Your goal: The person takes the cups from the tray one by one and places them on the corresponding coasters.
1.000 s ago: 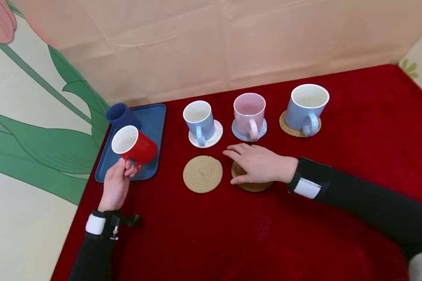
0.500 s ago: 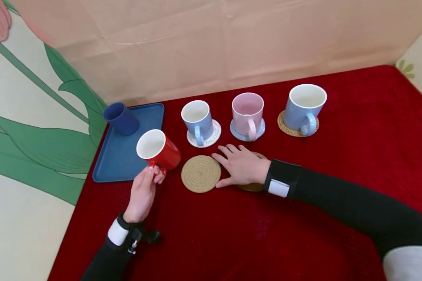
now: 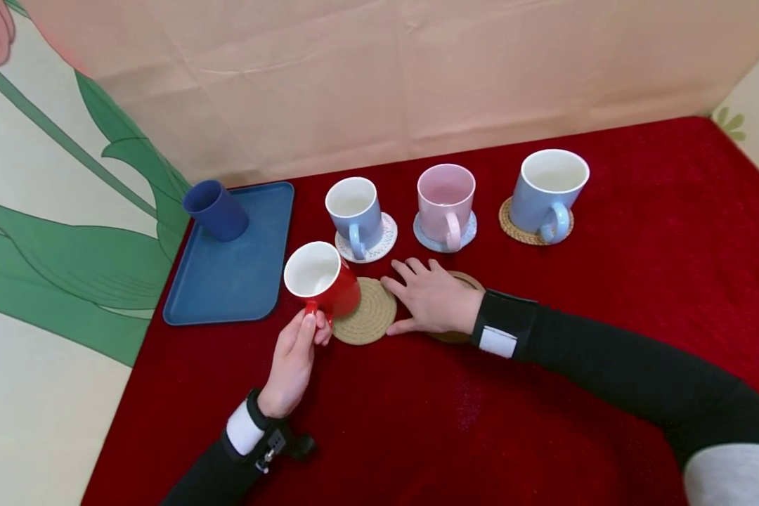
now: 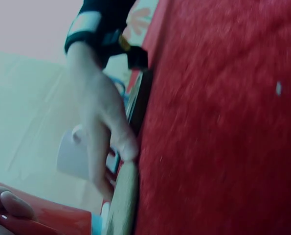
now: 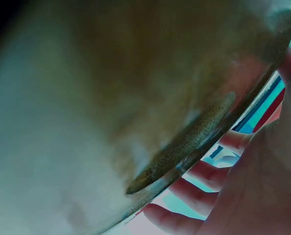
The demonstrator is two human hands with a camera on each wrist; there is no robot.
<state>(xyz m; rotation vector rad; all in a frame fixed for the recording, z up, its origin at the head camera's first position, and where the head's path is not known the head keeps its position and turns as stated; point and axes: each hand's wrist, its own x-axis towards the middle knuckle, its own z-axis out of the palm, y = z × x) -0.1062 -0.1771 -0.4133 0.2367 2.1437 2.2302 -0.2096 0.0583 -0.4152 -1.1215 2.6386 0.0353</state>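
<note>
In the head view my left hand (image 3: 296,365) grips a red mug (image 3: 343,289) with a white inside by its handle. The mug tilts, its mouth facing up and left, and overlaps the left part of a round woven beige coaster (image 3: 374,318). In the left wrist view its base end sits close to the coaster (image 4: 124,200). My right hand (image 3: 435,301) lies with fingers spread, thumb and fingertips at the coaster's right edge. The palm covers much of a round brown coaster (image 3: 466,280). A blurred brown surface (image 5: 160,88) fills much of the right wrist view.
Behind stand a light blue mug (image 3: 358,212) on a white coaster, a pink mug (image 3: 444,204) on a pale blue coaster, and a larger blue mug (image 3: 547,193) on a wicker coaster. A blue tray (image 3: 228,281) at left holds a dark blue cup (image 3: 218,212).
My left hand has carried the red mug rightward from over the tray to the woven coaster. My right hand has shifted left from the brown coaster to the woven coaster's edge, then stayed.
</note>
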